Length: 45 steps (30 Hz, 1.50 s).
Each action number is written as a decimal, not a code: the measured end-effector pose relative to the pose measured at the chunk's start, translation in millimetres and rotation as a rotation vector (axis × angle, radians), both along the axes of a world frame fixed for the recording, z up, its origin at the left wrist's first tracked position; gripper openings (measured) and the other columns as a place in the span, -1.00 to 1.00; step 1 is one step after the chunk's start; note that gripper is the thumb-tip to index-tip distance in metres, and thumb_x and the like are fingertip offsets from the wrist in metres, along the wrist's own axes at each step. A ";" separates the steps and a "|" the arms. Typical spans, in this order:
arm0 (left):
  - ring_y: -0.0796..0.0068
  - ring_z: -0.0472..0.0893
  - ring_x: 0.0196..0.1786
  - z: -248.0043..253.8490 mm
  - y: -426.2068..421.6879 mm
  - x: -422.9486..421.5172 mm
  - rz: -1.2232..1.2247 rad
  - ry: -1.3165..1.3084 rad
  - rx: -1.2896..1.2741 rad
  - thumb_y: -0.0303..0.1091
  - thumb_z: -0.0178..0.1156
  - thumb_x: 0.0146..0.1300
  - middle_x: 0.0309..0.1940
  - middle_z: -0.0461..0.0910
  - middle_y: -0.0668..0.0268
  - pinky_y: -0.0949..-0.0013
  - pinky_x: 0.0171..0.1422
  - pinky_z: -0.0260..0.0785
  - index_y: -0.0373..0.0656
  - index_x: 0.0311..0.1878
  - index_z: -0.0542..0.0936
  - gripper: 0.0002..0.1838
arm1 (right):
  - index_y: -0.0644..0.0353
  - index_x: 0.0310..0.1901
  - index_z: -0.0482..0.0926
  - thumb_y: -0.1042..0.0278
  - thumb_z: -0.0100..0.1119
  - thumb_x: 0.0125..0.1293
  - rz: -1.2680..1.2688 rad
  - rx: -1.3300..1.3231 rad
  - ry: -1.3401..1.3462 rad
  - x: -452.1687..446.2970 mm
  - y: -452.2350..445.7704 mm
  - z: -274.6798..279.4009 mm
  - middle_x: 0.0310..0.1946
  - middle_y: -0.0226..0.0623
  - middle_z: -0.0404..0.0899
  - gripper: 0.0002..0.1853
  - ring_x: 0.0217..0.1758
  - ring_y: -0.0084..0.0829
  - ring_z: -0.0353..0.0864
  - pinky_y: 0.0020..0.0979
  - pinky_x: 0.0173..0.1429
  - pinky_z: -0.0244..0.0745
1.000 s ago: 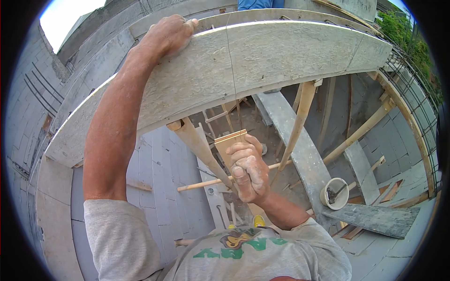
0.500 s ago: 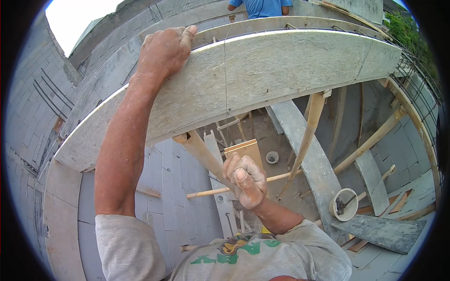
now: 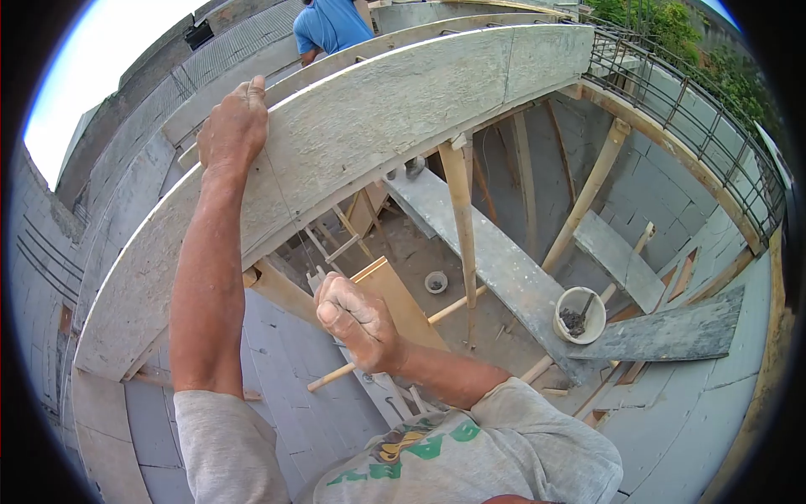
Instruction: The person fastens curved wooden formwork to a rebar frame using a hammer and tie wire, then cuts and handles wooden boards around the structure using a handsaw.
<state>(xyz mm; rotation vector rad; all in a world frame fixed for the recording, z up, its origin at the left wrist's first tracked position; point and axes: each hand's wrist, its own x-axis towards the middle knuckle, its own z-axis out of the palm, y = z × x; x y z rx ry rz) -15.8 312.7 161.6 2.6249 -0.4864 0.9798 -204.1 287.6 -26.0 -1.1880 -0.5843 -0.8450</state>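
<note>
The left hand [image 3: 233,126] lies over the top edge of a long grey panel [image 3: 395,109], its thumb pointing up and its fingers partly hidden, so I cannot tell whether it grips the edge or only rests there. The right hand [image 3: 357,323] is curled into a tight fist below the panel; whether anything is inside it cannot be told. Pale dust coats its knuckles. From just beside the left hand a thin dark line [image 3: 281,186] drops across the panel's face toward the fist, slanting slightly rightward on its way down. The panel stands on edge in front of the person, rough and blotchy grey with a paler upper rim and a dark seam near its right end. Its broad face looks back toward the wearer, and its long axis runs from lower left to upper right, curving like an arch in this wide view. Just behind the fist is a tan wooden board [image 3: 399,298] with a light edge, tilted, its length heading down and to the right. A bamboo pole [image 3: 457,227] reaches up to the panel's underside. Farther right, a white bucket [image 3: 598,317] with dark grey material and a tool sits on a spattered plank [image 3: 504,269]. Beyond the panel is a person in a blue shirt [image 3: 332,25].
</note>
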 end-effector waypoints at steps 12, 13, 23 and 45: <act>0.07 0.52 0.26 7.4 -8.9 21.4 0.246 0.085 -0.138 0.19 -0.20 0.43 0.15 0.60 0.17 -0.08 0.37 0.21 0.08 0.18 0.61 -0.43 | 0.31 -0.44 0.32 0.61 0.08 0.24 -0.091 -0.141 -0.284 -4.9 -7.2 14.8 -0.51 -0.17 0.22 -0.84 -0.48 -0.17 0.21 -0.19 -0.33 0.18; 0.05 0.51 0.28 8.4 -10.1 20.7 0.256 0.093 -0.137 0.18 -0.20 0.43 0.17 0.58 0.15 -0.09 0.37 0.20 0.06 0.19 0.61 -0.43 | 0.30 -0.44 0.32 0.60 0.08 0.25 -0.068 -0.135 -0.279 -3.4 -7.7 13.0 -0.51 -0.18 0.21 -0.84 -0.47 -0.18 0.21 -0.20 -0.33 0.18; 0.13 0.63 0.10 -5.4 1.7 19.3 0.077 -0.119 0.010 0.25 -0.24 0.43 -0.03 0.69 0.17 -0.02 0.21 0.37 0.14 0.08 0.67 -0.41 | 0.12 -0.50 0.26 0.22 -0.07 0.46 0.452 0.465 -0.002 45.1 -26.3 -53.3 -0.54 -0.35 0.25 -0.66 -0.35 -0.41 0.32 -0.44 -0.34 0.27; 0.18 0.59 -0.66 -18.4 3.7 13.9 -0.150 -0.604 0.311 -0.04 0.06 0.42 -0.72 0.55 0.13 0.20 -0.56 0.43 -0.20 -0.41 0.66 -0.56 | 0.29 -0.49 0.34 0.52 0.04 0.22 -0.493 -0.153 -0.130 174.3 52.2 -50.8 -0.56 -0.14 0.29 -0.84 -0.48 -0.15 0.31 -0.18 -0.29 0.27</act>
